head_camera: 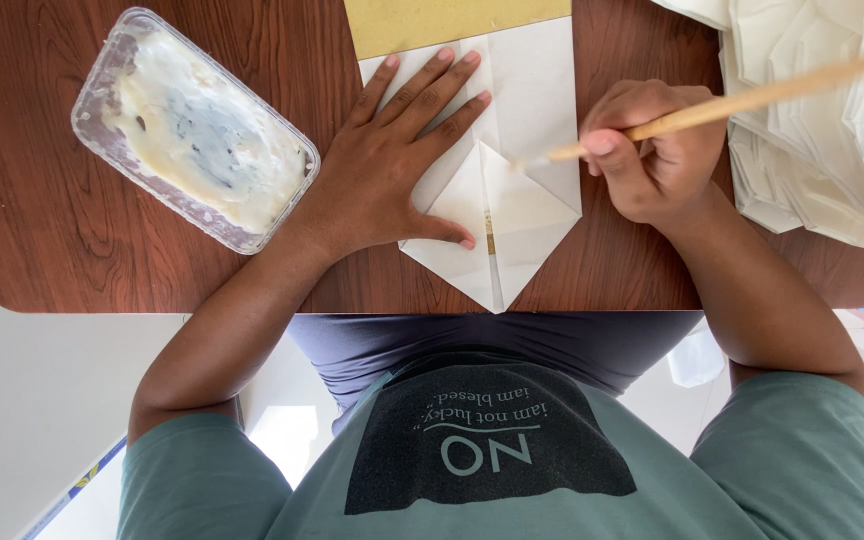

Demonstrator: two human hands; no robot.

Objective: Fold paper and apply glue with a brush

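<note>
Folded paper (512, 180) is pinned flat by the open left hand (392, 170).
One brush (742, 100) is gripped by the right hand (652, 150); one paste tray (97, 85) is set beside it.

Your left hand (392, 165) flat on the folded white paper sheet (512, 170), your right hand (652, 150) gripping a thin wooden brush (742, 100), bristles on paper, clear plastic paste tub (192, 130) left, brown wooden table (42, 220).

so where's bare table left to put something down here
Bare wood lies between the paste tray and the left hand, and along the near table edge. It is crowded on the right, where the right hand with its brush meets the folded paper stack.
</note>
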